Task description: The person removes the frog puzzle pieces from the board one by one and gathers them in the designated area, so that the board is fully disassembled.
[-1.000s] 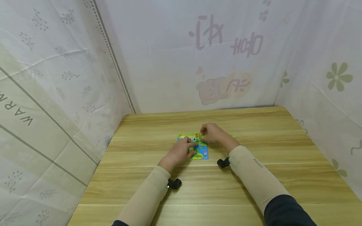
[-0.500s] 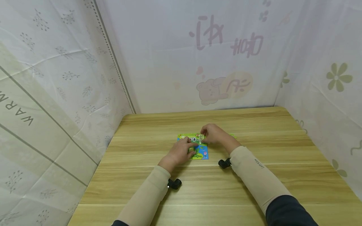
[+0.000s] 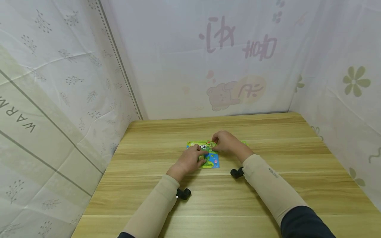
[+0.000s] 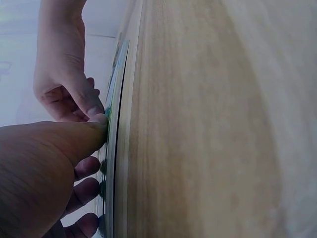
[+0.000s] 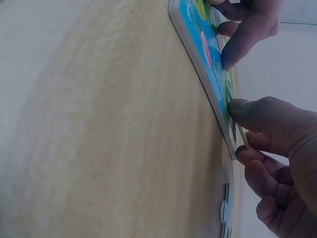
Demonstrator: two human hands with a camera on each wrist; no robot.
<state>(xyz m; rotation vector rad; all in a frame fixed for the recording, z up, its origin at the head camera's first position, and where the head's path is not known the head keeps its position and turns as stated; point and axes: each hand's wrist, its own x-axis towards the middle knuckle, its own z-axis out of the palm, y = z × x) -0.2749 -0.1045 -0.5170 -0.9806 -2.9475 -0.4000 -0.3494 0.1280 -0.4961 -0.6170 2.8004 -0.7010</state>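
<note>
A flat puzzle board (image 3: pixel 213 160) with a green frog on blue lies on the table. My left hand (image 3: pixel 188 159) rests over its left part, fingers spread and fingertips pressing on the picture. My right hand (image 3: pixel 225 141) is at the board's upper right corner. Its thumb and fingers pinch a thin puzzle piece (image 5: pixel 243 134), tilted up from the board's surface in the right wrist view. In the left wrist view, both hands' thumbs come close together at the board's face. My left hand hides much of the frog's left side.
Beyond my right wrist, more puzzle pieces (image 3: pixel 245 142) lie on the wooden table (image 3: pixel 208 201), mostly hidden by the arm. In the right wrist view, loose pieces (image 5: pixel 226 210) show past the board's corner. Printed cloth (image 3: pixel 166 66) hangs around the table.
The pinched piece tilted and caught the light half a second ago, and now looks flatter. My right hand has shifted slightly right. My left hand stays in place.
</note>
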